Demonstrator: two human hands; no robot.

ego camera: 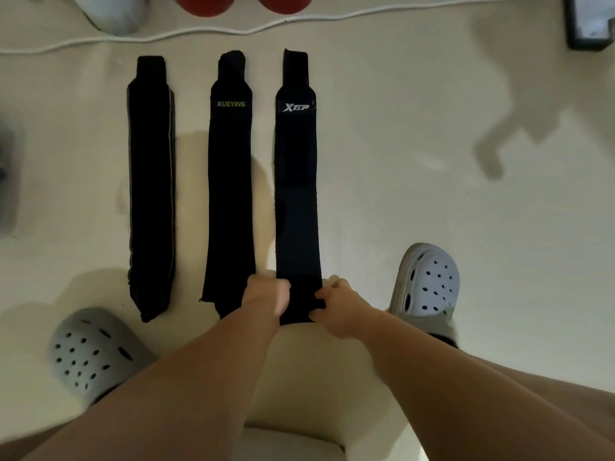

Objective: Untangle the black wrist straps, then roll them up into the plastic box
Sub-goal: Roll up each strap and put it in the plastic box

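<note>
Head view: untangling looks done. 3 black straps lie flat & apart, side by side on the floor (399, 194): plain strap (151, 181), XUEYING strap (229, 181), XTEP strap (296, 181). None rolled yet, plastic box not in view, so rolling + boxing all left, I reckon. My left hand (266, 292) & right hand (336, 306) grip the XTEP strap's near end, one per edge, fingers (321, 296) curled onto it.

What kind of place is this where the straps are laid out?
Most likely a floor at home, not a workbench. The three black straps lie flat on its pale surface, a loose white cable runs across it, and the person wears grey foam clogs.
</note>
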